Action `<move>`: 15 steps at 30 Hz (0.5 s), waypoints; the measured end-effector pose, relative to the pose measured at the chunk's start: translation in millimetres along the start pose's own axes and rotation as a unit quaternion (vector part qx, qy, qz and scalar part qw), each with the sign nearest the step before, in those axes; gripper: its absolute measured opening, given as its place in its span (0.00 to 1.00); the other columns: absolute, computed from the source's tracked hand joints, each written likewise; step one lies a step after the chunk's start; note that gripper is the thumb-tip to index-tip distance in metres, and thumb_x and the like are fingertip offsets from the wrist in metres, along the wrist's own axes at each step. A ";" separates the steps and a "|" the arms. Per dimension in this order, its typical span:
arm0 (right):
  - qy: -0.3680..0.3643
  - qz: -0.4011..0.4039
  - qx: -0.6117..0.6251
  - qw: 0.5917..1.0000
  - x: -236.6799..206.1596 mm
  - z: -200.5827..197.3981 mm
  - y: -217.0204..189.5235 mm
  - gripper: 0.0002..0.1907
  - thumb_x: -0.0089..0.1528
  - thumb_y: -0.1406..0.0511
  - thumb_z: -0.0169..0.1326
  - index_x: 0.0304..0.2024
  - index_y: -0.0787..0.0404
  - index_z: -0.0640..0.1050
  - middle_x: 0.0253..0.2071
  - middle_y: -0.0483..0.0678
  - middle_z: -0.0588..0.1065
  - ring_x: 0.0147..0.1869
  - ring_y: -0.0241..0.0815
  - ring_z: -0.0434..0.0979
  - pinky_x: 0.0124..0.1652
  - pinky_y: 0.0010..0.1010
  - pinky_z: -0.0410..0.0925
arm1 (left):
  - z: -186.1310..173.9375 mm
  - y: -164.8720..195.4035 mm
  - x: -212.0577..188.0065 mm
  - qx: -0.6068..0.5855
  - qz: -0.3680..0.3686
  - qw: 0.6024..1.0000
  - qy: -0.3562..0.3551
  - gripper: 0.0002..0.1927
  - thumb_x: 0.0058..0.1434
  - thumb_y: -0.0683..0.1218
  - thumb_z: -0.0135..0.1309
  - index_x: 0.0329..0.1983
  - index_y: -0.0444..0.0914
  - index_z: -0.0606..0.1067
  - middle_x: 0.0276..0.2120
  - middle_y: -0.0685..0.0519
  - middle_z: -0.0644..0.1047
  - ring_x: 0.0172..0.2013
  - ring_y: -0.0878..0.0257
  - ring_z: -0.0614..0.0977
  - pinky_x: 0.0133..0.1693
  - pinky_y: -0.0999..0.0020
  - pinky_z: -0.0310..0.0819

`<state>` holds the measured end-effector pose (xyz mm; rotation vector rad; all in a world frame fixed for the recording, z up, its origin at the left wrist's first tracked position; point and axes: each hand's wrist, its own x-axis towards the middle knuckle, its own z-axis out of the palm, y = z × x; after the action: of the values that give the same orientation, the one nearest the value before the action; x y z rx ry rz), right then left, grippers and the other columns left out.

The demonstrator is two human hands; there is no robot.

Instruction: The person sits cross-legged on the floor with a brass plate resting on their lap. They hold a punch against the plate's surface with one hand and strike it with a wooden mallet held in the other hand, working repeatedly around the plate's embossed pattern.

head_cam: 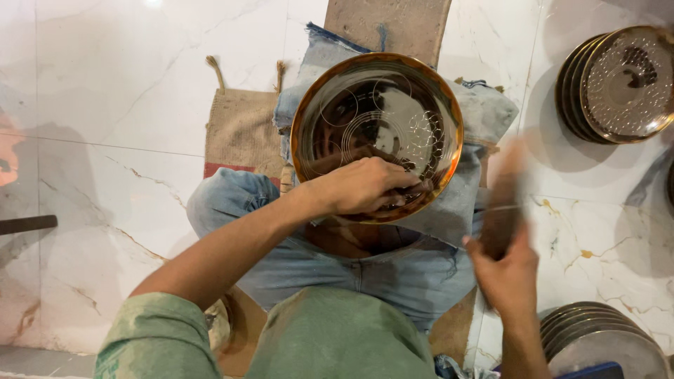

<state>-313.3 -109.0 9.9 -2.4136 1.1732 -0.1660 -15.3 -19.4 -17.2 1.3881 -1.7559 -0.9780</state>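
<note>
A shiny round metal plate (379,105) with engraved circles and a coppery rim rests on denim cloth over my lap. My left hand (361,186) lies on its near side, fingers closed around a thin tool that is mostly hidden, its tip against the plate. To the right of the plate my right hand (505,270) grips a brown wooden mallet (505,203), raised and blurred by motion.
A stack of patterned metal plates (618,84) leans at the upper right; another stack of plain plates (604,340) sits at the lower right. A burlap mat (242,130) and a wooden board (390,24) lie on the white marble floor (105,105).
</note>
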 end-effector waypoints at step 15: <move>0.002 0.246 0.128 0.961 -40.9 18.5 -16.6 0.47 0.55 0.64 0.67 0.74 0.57 0.61 0.46 0.59 0.80 0.45 0.48 0.83 0.46 0.38 0.73 | -20.1 13.5 16.6 0.017 -0.057 0.998 -0.034 0.25 0.61 0.45 0.58 0.62 0.40 0.71 0.47 0.46 0.81 0.47 0.46 0.83 0.48 0.49 0.74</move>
<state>-321.8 -62.3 4.4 -1.8396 1.6038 -0.1528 -7.4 -36.5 5.3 1.5076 -1.7663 -1.0729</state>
